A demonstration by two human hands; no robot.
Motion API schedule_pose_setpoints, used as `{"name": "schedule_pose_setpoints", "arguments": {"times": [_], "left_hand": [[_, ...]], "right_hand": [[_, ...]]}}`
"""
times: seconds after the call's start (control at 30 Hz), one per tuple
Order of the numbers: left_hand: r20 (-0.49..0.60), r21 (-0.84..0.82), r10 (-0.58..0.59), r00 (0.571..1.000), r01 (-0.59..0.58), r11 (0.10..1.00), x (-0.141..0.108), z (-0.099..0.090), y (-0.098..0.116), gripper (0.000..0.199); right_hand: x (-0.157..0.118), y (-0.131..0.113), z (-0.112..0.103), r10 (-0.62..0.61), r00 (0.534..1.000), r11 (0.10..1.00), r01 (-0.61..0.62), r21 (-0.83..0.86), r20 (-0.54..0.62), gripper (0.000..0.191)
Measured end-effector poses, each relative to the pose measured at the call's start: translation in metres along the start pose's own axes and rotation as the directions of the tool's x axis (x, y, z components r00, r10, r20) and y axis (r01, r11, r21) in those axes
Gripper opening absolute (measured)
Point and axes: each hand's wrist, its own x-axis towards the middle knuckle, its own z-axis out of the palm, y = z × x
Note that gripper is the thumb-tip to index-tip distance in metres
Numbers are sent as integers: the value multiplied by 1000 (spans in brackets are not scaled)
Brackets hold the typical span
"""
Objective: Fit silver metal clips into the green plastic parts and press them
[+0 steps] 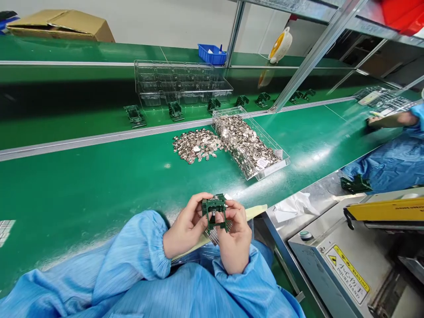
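Observation:
Both my hands hold one dark green plastic frame (214, 204) in front of my body, over the table's near edge. From its left side, my left hand (186, 229) grips it between thumb and fingers. My right hand (234, 236) closes round the right side, with the thumb reaching into the frame's opening. Whether a small part sits under that thumb I cannot make out. Beyond my hands lie a loose pile of small metal pieces (197, 145) and a clear plastic box (271, 170) full of the same pieces.
Several similar green frames (175, 111) stand in a row on the conveyor strip behind, near a clear blister tray (185, 84). To the right are a machine with a warning label (347, 274), white tissue (294, 206) and a co-worker's blue sleeve (391, 159). A metal post (311, 57) rises behind the box.

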Motion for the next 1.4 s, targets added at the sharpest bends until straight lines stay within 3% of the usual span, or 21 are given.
{"name": "schedule_pose_setpoints", "arguments": {"times": [0.13, 0.3, 0.7, 0.9, 1.4], "left_hand": [[-30, 25, 6, 1000, -5, 1000, 0, 0, 1, 32], [-54, 4, -13, 998, 14, 1000, 2, 1, 5, 30], [-47, 26, -53, 998, 54, 998, -2, 0, 9, 30], [-47, 34, -68, 997, 69, 997, -3, 1, 12, 29], [-164, 69, -115, 980, 127, 989, -6, 8, 14, 24]], "right_hand": [[1, 0, -1, 37, 998, 999, -38, 24, 51, 13], [1, 0, -1, 117, 987, 976, -134, 171, 110, 12], [2, 1, 0, 157, 987, 959, -163, 233, 46, 23], [0, -3, 1, 122, 992, 964, -121, 238, 11, 18], [-7, -3, 4, 144, 990, 955, -138, 261, -5, 13]]}}
